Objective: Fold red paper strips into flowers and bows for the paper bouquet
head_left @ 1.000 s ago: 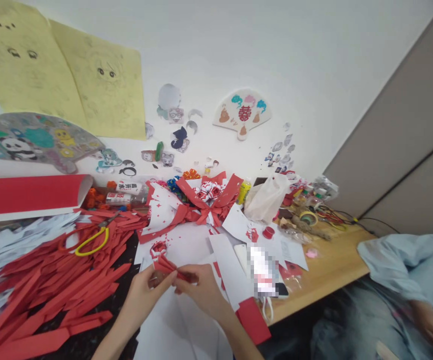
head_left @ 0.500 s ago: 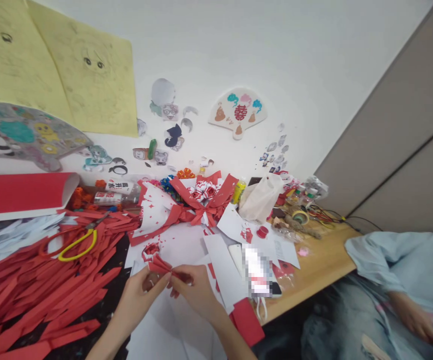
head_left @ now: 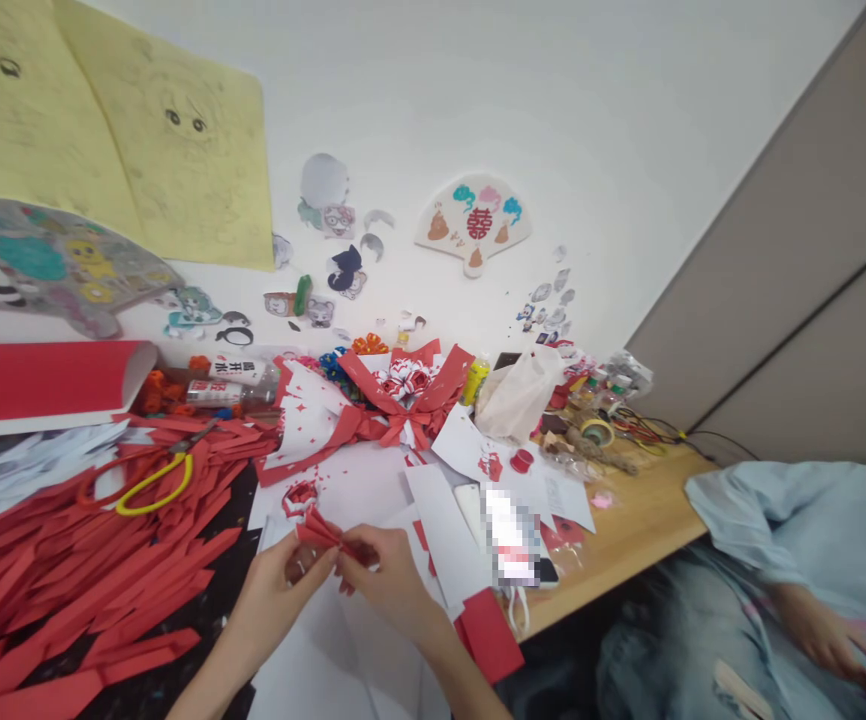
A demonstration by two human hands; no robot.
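A folded piece of red paper (head_left: 317, 527) is pinched between my two hands, above white sheets. My left hand (head_left: 290, 575) grips its left part, with thumb and fingers closed. On the right part, my right hand (head_left: 384, 570) closes its fingertips, which nearly touch those of the left. Just behind the paper lies a small red and white paper flower (head_left: 300, 498). Farther back stands a red and white paper bouquet (head_left: 407, 390). Many red paper strips (head_left: 103, 560) are piled to the left, with yellow and red handled scissors (head_left: 159, 490) on top.
A phone (head_left: 512, 540) lies right of my hands, near a red paper piece (head_left: 489, 638). A cloth bag (head_left: 519, 395), tape and cables stand at the back right. Another person's hand and light blue sleeve (head_left: 733, 510) show at the right. White strips (head_left: 43, 465) lie far left.
The view has shifted very slightly. Both hands keep hold of the red paper, with only a small movement of the fingers.
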